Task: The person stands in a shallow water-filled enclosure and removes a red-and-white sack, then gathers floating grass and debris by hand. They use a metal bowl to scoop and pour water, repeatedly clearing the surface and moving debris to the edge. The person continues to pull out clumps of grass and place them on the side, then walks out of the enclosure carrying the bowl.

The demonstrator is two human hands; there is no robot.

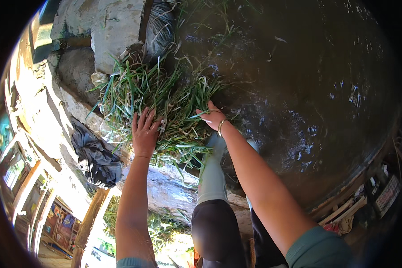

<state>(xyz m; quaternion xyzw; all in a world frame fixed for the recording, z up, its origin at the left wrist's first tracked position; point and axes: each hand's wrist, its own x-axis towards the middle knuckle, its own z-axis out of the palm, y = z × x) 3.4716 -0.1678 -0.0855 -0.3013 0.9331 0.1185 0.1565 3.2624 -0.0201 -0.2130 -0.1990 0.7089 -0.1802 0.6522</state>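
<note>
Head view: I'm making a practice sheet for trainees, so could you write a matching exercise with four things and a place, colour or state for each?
Things:
1. Left hand
2. Bracelet
3. Water
4. Crumpled sheeting

Descriptions:
A. Brown and murky
B. Black, left of the grass
C. Fingers spread on the grass
D. Around the wrist of the right hand

Pairs: 1-C, 2-D, 3-A, 4-B

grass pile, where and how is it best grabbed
The grass pile is probably best taken around its middle, from left and right at once: its long blades lie tangled and splayed in a wide heap, so pinching one edge might pull only strands.
</note>
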